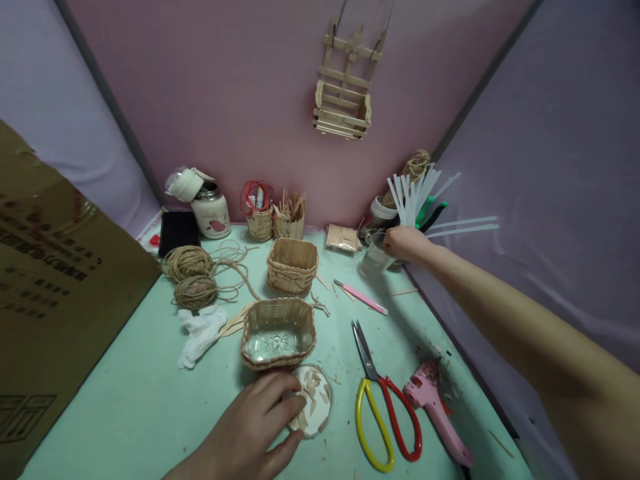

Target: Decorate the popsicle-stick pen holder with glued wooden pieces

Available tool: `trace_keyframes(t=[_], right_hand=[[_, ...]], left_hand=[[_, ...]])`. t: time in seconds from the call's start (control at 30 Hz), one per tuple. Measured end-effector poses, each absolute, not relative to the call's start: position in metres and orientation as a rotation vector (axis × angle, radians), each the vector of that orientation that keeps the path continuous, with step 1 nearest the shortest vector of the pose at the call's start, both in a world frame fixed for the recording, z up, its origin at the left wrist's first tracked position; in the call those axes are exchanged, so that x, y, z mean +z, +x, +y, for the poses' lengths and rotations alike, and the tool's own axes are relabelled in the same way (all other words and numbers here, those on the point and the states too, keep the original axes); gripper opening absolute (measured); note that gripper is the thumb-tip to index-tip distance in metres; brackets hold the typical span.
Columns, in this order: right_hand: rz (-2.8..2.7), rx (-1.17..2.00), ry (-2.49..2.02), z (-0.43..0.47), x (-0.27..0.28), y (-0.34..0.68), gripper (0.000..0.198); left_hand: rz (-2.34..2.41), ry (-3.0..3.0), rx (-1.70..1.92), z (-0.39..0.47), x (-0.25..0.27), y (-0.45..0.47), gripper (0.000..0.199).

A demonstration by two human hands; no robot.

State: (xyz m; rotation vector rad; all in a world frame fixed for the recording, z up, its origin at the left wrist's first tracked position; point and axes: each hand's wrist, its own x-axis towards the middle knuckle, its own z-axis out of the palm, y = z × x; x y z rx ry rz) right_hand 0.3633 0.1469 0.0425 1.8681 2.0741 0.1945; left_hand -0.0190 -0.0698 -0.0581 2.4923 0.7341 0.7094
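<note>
My left hand rests at the left edge of a small round dish, its fingers apart over small wooden pieces. Just beyond it stands a basket with woven sides, braided edges and a clear patterned bottom. Far to the right, my right hand is closed at the rim of a clear plastic cup, which looks tilted. Long white sticks fan out behind that hand; whether they stand in the cup is hidden. A second woven basket stands behind the first.
Scissors and a pink glue gun lie at right, with a pink cutter behind. Twine balls, a tissue and a cardboard box are left. A wooden swing hangs against the back wall.
</note>
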Motion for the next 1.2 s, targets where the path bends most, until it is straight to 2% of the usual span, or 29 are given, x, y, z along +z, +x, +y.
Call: trace_keyframes(t=[0.23,0.7,0.93,1.07,1.2], right_hand=[[2.060,0.233,1.868,0.149,0.042,0.366,0.020],[2.040,0.208,1.931,0.149,0.047,0.367,0.015],[2.038,0.176,1.942,0.150,0.049,0.368,0.017],[2.033,0.203,2.001,0.145,0.058,0.366,0.018],[2.069,0.286,2.122,0.132,0.071,0.365,0.019]], left_hand=[[0.734,2.487,0.722,-0.069,-0.057,-0.018,0.028],[0.633,2.523,0.804,-0.067,-0.051,-0.016,0.029],[0.540,2.508,0.845,-0.064,-0.045,-0.019,0.022],[0.513,2.453,0.880,-0.063,-0.032,-0.021,0.020],[0.609,2.389,0.837,-0.062,0.005,-0.023,0.019]])
